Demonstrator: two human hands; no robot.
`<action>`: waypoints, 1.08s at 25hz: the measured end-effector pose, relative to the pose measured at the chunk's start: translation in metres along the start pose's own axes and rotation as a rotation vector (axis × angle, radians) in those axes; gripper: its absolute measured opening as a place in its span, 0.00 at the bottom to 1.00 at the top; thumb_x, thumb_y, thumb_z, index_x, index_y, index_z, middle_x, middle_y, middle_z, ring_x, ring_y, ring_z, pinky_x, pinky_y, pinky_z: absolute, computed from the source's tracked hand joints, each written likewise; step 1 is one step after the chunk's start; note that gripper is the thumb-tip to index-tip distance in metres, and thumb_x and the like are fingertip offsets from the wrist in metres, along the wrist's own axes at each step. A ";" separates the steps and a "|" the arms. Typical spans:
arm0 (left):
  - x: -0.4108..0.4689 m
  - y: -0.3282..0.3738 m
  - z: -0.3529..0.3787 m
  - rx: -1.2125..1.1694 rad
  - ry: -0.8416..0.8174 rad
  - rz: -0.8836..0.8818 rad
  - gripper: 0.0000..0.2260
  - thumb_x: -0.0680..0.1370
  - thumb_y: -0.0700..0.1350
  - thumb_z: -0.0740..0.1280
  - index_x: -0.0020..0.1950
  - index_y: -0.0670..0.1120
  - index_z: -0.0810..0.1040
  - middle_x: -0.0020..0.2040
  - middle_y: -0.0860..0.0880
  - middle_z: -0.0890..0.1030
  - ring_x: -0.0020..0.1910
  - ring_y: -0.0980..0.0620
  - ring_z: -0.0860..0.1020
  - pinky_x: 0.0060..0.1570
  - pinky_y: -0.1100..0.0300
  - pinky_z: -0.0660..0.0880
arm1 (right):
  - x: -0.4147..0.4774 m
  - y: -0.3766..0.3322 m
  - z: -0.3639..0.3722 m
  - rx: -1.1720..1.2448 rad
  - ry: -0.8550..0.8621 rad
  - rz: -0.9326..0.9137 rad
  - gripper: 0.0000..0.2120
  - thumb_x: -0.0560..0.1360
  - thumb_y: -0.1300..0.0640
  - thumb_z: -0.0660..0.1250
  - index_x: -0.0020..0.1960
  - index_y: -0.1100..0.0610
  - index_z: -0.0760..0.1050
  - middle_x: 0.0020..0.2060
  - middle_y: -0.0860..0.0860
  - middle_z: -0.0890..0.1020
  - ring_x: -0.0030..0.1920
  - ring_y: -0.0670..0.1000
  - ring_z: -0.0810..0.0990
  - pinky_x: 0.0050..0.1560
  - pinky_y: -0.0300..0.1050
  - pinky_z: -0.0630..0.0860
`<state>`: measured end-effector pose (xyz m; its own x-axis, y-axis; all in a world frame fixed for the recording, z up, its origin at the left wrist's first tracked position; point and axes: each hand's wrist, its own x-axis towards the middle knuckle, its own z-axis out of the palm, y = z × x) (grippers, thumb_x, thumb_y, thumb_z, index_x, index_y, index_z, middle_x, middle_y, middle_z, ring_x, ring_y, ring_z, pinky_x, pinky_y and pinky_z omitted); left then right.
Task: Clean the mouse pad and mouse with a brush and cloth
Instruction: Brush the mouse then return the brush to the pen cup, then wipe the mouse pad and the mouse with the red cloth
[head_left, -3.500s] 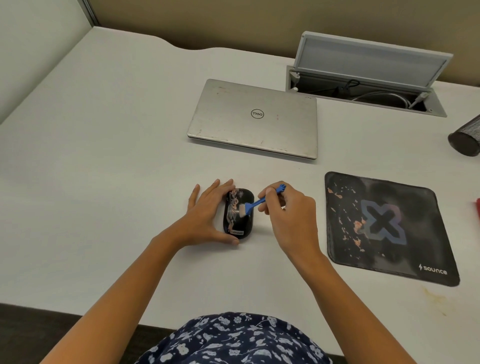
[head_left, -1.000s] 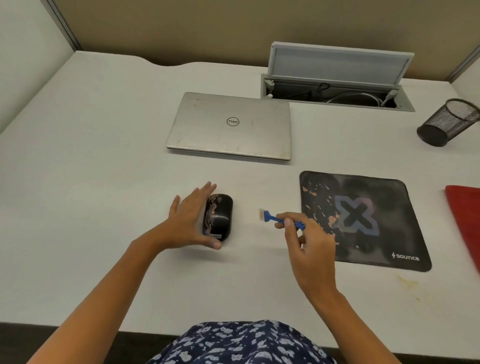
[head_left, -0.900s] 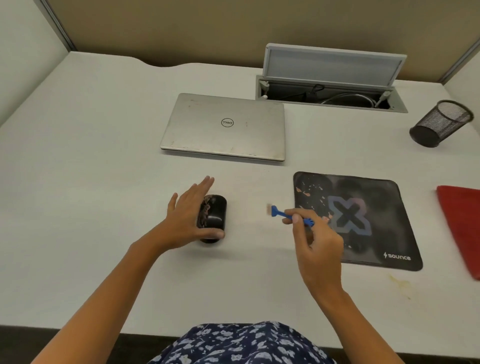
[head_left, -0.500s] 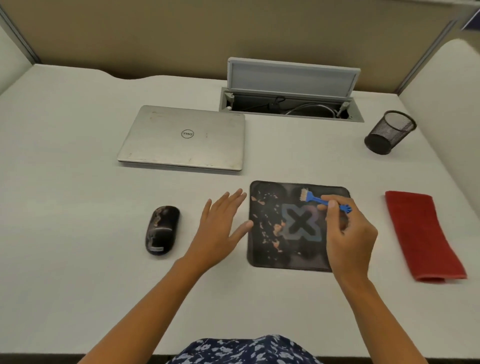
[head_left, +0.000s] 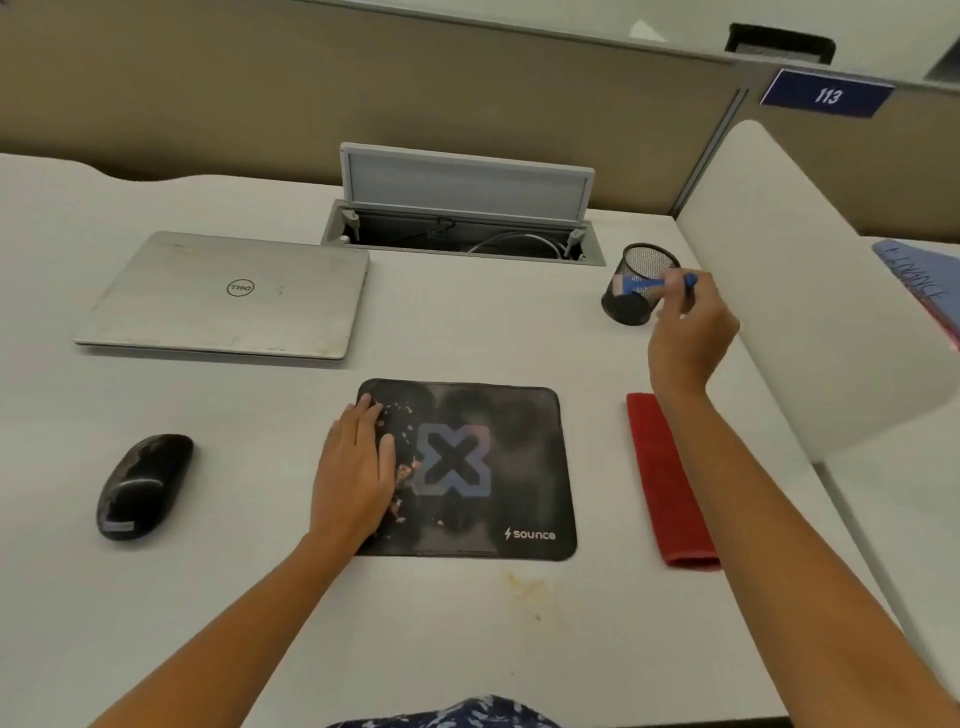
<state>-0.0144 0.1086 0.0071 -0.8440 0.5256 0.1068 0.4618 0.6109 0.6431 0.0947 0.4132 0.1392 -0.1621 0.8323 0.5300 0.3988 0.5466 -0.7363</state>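
A black mouse pad (head_left: 498, 467) with a blue X and orange specks lies in the middle of the desk. My left hand (head_left: 353, 467) rests flat on its left edge, fingers straight. The black mouse (head_left: 143, 486) sits alone to the left of the pad. My right hand (head_left: 685, 338) is raised at the back right and pinches a small blue brush (head_left: 649, 285), whose bristled head is over the black mesh cup (head_left: 636, 304). A folded red cloth (head_left: 662, 478) lies right of the pad, partly under my right forearm.
A closed silver laptop (head_left: 228, 296) lies at the back left. Behind the pad is an open cable hatch (head_left: 462, 228) with its lid up. A white partition (head_left: 810, 291) bounds the desk on the right. A yellowish stain (head_left: 527, 587) marks the desk near the pad.
My left hand left the mouse and now lies on the pad's left edge. My right hand carried the brush from the mouse, across the pad, to the mesh cup.
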 end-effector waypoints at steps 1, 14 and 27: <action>0.000 0.000 0.001 -0.013 0.007 -0.003 0.20 0.83 0.48 0.54 0.74 0.45 0.63 0.75 0.48 0.64 0.74 0.48 0.62 0.74 0.49 0.59 | 0.018 0.006 0.007 -0.052 0.030 0.026 0.16 0.82 0.51 0.55 0.53 0.59 0.78 0.45 0.53 0.84 0.43 0.52 0.80 0.32 0.27 0.64; -0.001 0.003 0.002 0.033 0.025 -0.047 0.19 0.83 0.48 0.52 0.73 0.45 0.65 0.75 0.48 0.65 0.73 0.48 0.64 0.73 0.48 0.61 | 0.112 0.059 0.067 -0.334 -0.236 0.270 0.13 0.78 0.51 0.65 0.56 0.57 0.81 0.54 0.56 0.81 0.52 0.57 0.80 0.42 0.41 0.70; -0.002 0.000 0.004 0.018 0.035 -0.038 0.24 0.81 0.54 0.48 0.75 0.47 0.64 0.75 0.49 0.65 0.75 0.50 0.62 0.74 0.52 0.57 | 0.059 0.057 0.038 -0.148 -0.037 0.067 0.17 0.79 0.54 0.62 0.66 0.56 0.73 0.47 0.53 0.75 0.43 0.49 0.73 0.42 0.40 0.69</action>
<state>-0.0115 0.1106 0.0038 -0.8700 0.4808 0.1091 0.4335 0.6406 0.6338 0.0735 0.4974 0.1122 -0.1624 0.8710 0.4637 0.5381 0.4721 -0.6983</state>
